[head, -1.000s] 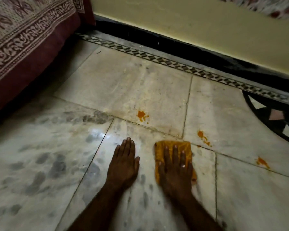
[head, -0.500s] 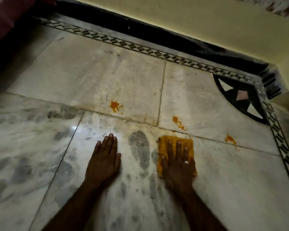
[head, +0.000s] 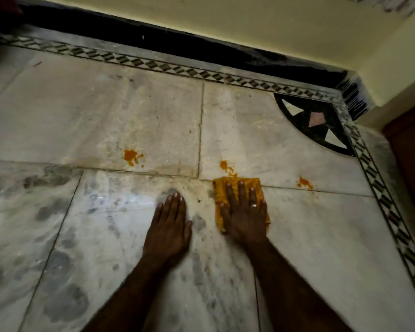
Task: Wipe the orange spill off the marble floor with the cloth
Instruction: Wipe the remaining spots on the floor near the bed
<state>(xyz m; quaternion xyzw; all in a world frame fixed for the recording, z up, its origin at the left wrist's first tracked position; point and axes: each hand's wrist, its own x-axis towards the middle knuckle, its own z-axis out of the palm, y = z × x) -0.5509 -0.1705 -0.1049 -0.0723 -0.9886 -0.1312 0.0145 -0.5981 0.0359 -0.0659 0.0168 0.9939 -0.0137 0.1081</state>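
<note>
Orange cloth (head: pixel 219 188) lies flat on the marble floor (head: pixel 130 111), straddling a tile joint, its far edge touching the trailing drops of the middle spill patch (head: pixel 225 167). We log two more orange patches: the left patch (head: pixel 130 155) on the neighbouring tile, well apart from the cloth, and the right patch (head: pixel 304 182) near the joint, beside the cloth but clear of it. The near tiles carry grey blotches (head: pixel 58 303) and a glossy sheen. A diamond-pattern border (head: pixel 153 64) runs along a black skirting (head: pixel 177 44) under a yellow wall (head: pixel 249 17); a dark quarter-circle inlay (head: pixel 314 125) fills the corner. The right hand (head: pixel 246 214) presses palm-down on the cloth, fingers straight and spread, gripping nothing, with a ring (head: pixel 253 205) on one finger. The left hand (head: pixel 170 226) rests flat on bare marble just beside the cloth, fingers together and extended, holding nothing.
</note>
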